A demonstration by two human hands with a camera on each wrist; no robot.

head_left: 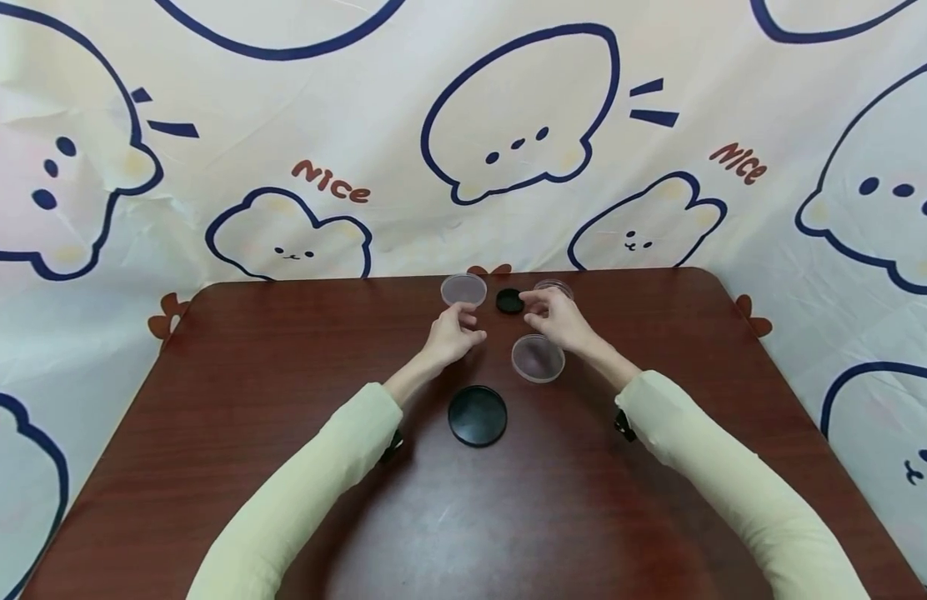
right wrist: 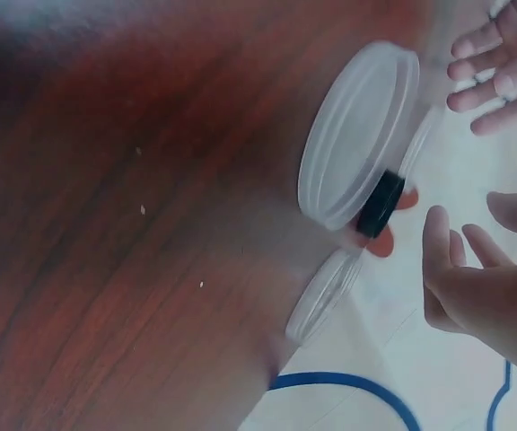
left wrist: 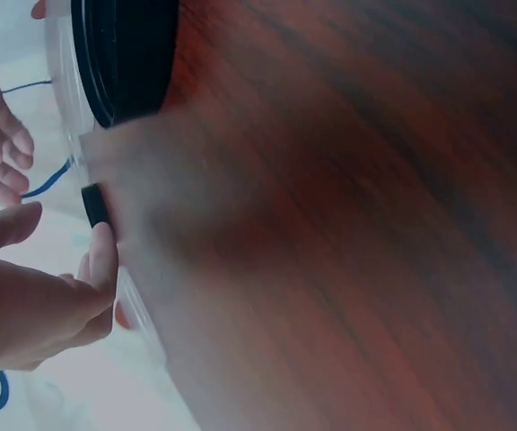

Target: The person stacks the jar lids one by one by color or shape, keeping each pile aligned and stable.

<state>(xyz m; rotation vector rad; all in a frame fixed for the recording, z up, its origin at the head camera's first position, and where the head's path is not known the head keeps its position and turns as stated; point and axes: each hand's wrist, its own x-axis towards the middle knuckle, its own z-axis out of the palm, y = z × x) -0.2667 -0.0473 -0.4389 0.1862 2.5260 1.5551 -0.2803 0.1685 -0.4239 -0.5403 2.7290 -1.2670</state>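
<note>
Small black disc [head_left: 510, 301] rested on the far part of the table [head_left: 246, 375].
Nearest, the large black disc [head_left: 478, 416] lay flat, evidently stable ungripped; beyond it, so did the near clear dish [head_left: 538, 358]. The left hand [head_left: 448, 337] and right hand [head_left: 559, 321] reached forward, fingers loosely bent, thumbs apart, pinching nothing; the right hung near the small black disc, between the far-left clear dish [head_left: 463, 289] and far-right clear dish [head_left: 558, 285].

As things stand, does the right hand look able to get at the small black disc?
Probably yes: the right hand is empty and close beside the small black disc, with nothing visible between them; the clear round dish nearest the person leaves that gap free.
</note>
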